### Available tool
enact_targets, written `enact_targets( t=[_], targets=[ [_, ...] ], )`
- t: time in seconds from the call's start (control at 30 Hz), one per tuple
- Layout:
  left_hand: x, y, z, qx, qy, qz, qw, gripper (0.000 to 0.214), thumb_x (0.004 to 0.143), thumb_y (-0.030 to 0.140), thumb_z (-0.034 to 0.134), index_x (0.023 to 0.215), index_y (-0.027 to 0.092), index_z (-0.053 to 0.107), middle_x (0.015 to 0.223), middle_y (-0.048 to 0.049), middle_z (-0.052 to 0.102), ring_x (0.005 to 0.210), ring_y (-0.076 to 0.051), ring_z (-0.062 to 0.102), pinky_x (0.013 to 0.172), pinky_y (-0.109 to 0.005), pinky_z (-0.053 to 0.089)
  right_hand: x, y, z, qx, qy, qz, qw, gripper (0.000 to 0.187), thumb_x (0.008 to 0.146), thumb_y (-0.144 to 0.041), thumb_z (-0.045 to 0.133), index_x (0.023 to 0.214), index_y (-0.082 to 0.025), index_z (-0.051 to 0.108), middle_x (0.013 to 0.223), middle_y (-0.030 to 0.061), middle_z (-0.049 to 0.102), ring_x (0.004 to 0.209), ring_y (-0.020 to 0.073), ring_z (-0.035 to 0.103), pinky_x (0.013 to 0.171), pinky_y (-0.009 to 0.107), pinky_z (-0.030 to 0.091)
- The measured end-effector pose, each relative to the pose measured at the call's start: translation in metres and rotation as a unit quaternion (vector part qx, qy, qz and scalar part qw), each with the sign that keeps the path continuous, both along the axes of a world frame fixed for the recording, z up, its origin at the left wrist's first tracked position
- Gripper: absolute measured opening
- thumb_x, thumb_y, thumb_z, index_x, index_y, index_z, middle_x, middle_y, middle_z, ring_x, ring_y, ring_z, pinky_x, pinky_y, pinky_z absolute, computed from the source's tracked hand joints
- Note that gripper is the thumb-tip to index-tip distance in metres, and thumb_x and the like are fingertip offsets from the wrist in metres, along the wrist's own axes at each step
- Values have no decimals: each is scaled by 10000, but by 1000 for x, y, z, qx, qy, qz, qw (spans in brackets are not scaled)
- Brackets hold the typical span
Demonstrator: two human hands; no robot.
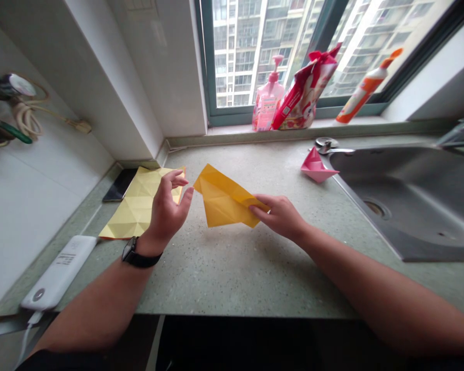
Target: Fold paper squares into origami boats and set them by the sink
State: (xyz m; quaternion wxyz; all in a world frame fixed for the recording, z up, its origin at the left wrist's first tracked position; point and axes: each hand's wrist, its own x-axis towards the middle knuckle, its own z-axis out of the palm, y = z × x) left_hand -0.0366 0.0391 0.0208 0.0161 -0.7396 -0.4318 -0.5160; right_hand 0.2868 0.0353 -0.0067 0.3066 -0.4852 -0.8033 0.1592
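A creased orange-yellow sheet of origami paper (225, 198), partly folded over, is held above the countertop (232, 278). My right hand (276, 212) pinches its right corner between thumb and fingers. Just off the paper's left corner, my left hand (167, 206) has its thumb and fingers apart, with nothing in it; a black watch (141, 253) circles that wrist. Beneath and behind the left hand lies a pale yellow sheet (129, 208) with many crease lines and an orange edge. A folded pink paper boat (317, 167) sits near the sink corner.
At the left are a dark phone (119, 185) and a white power bank (60, 270) with a cable. A steel sink (406, 252) is on the right. On the sill stand a pink pump bottle (267, 103), a red bag (305, 93) and an orange-white bottle (361, 95).
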Motion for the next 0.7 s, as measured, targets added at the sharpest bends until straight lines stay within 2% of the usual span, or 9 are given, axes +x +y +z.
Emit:
enact_targets(
  t=[0.07, 0.13, 0.2, 0.27, 0.37, 0.43, 0.5, 0.6, 0.7],
  targets=[
    [2, 0, -1, -3, 51, -18, 999, 422, 1046, 241, 681, 1448, 220, 553, 1258, -98, 707, 1198, -256, 708, 1111, -475, 591, 1, 4, -5, -24, 12, -43, 999, 389, 1028, -328, 607, 1373, -264, 775, 1043, 60, 864, 820, 221, 790, 742, 338, 598],
    [5, -3, -2, -16, 115, -42, 992, 369, 1054, 248, 667, 1414, 221, 591, 1298, -112, 696, 1257, -288, 675, 1153, -519, 556, 2, 6, -8, -52, 4, -45, 998, 569, 1037, -377, 618, 1584, -218, 626, 953, 81, 849, 754, 236, 767, 689, 354, 585],
    [10, -8, -4, -49, 163, -78, 982, 322, 1070, 284, 654, 1385, 223, 623, 1316, -117, 697, 1262, -303, 665, 1146, -533, 551, 1, 4, -9, -85, -12, 15, 996, 740, 1057, -407, 616, 1732, -183, 411, 867, 65, 822, 690, 230, 733, 652, 353, 566],
    [14, -12, -8, -96, 197, -120, 968, 358, 1070, 375, 682, 1391, 224, 633, 1351, -127, 694, 1267, -316, 663, 1132, -538, 554, -2, -2, -8, -97, -16, 116, 988, 814, 1072, -390, 612, 1784, -200, 266, 927, 60, 829, 743, 226, 747, 707, 358, 587],
    [19, -18, -17, -170, 242, -163, 941, 610, 973, 580, 803, 1436, 227, 620, 1437, -150, 673, 1329, -359, 643, 1149, -570, 538, -5, -11, -6, -70, -5, 257, 964, 860, 1064, -321, 634, 1796, -279, 185, 1219, 86, 830, 970, 223, 788, 887, 384, 619],
    [21, -21, -24, -206, 267, -164, 927, 766, 892, 678, 853, 1462, 231, 604, 1475, -160, 660, 1358, -383, 632, 1156, -584, 529, -6, -14, -6, -39, -1, 294, 955, 861, 1053, -267, 636, 1789, -314, 192, 1330, 84, 804, 1061, 214, 784, 961, 392, 618],
    [23, -24, -30, -226, 286, -156, 918, 829, 855, 723, 863, 1469, 231, 601, 1481, -166, 659, 1376, -397, 621, 1165, -590, 518, -4, -12, -8, -4, -8, 269, 963, 799, 1042, -199, 606, 1760, -331, 282, 1287, 58, 816, 1049, 204, 784, 973, 391, 624],
    [26, -25, -33, -239, 301, -154, 910, 801, 861, 702, 869, 1453, 229, 612, 1480, -168, 656, 1407, -402, 595, 1198, -592, 492, 2, -1, -13, 53, -39, 163, 984, 698, 999, -116, 567, 1660, -320, 476, 1209, 48, 823, 1074, 229, 773, 1001, 429, 628],
    [29, -23, -30, -244, 296, -196, 902, 719, 891, 618, 879, 1441, 237, 615, 1492, -151, 652, 1421, -375, 583, 1226, -558, 481, 9, 11, -19, 98, -83, 74, 989, 675, 939, -80, 578, 1582, -287, 583, 1359, 106, 766, 1238, 297, 709, 1089, 527, 597]
  ],
)
